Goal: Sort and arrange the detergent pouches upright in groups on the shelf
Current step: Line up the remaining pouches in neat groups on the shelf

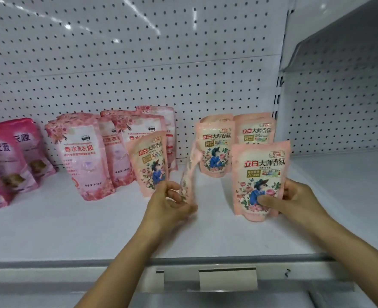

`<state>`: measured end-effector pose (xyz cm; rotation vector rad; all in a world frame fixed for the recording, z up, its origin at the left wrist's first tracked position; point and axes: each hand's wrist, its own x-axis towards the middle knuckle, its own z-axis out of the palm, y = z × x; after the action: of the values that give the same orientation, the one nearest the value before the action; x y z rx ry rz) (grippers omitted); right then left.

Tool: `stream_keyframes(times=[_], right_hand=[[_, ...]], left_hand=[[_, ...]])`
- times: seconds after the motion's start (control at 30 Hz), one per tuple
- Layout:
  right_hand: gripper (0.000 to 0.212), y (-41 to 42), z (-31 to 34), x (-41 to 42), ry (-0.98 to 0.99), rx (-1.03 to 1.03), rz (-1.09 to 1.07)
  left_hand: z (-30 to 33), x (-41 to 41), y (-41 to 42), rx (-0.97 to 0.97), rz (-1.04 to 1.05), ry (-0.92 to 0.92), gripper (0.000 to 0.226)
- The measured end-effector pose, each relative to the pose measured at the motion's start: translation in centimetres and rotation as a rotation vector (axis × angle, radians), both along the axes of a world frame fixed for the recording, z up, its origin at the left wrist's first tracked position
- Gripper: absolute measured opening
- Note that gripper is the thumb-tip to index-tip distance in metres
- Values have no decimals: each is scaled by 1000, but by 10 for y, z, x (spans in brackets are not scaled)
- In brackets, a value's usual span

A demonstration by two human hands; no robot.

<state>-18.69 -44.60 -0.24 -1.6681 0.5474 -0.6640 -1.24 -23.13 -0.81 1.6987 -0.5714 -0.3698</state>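
Peach-coloured pouches with a flower print are being handled on a white shelf (50, 230) backed by a pegboard (139, 52). One upright pouch (260, 178) is gripped by the right hand (294, 198), thumb on its front and fingers behind it, its base touching the shelf. A second, blurred pouch (188, 174), turned edge-on, is pinched by the left hand (170, 205). A third pouch (150, 161) is seen tilted just behind that hand; whether it is also held cannot be told. Further back, near the pegboard, a group of matching peach pouches (234, 141) is stood upright. To the left, taller pale pink pouches (83, 152) are leaned together, and darker pink pouches (8, 161) are seen at the far left edge.
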Motion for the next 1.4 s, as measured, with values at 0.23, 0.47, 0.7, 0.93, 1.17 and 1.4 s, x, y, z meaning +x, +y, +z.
stream_keyframes(times=[0.23, 0.47, 0.7, 0.93, 1.17, 1.4], right_hand=[[29, -23, 0, -6, 8, -19, 29], [37, -38, 0, -9, 107, -41, 128], [36, -61, 0, 22, 93, -59, 14], [34, -87, 3, 67, 138, -92, -93], [57, -90, -1, 65, 195, -105, -124], [46, -33, 19, 55, -59, -385, -227]], left_hand=[[1, 18, -14, 117, 118, -213, 62], [12, 21, -29, 75, -36, -40, 64], [3, 15, -72, 34, 57, -100, 42], [-3, 29, -123, 57, 111, -123, 45], [10, 19, -98, 231, 179, -459, 66], [17, 35, -9, -69, 654, -921, 62]])
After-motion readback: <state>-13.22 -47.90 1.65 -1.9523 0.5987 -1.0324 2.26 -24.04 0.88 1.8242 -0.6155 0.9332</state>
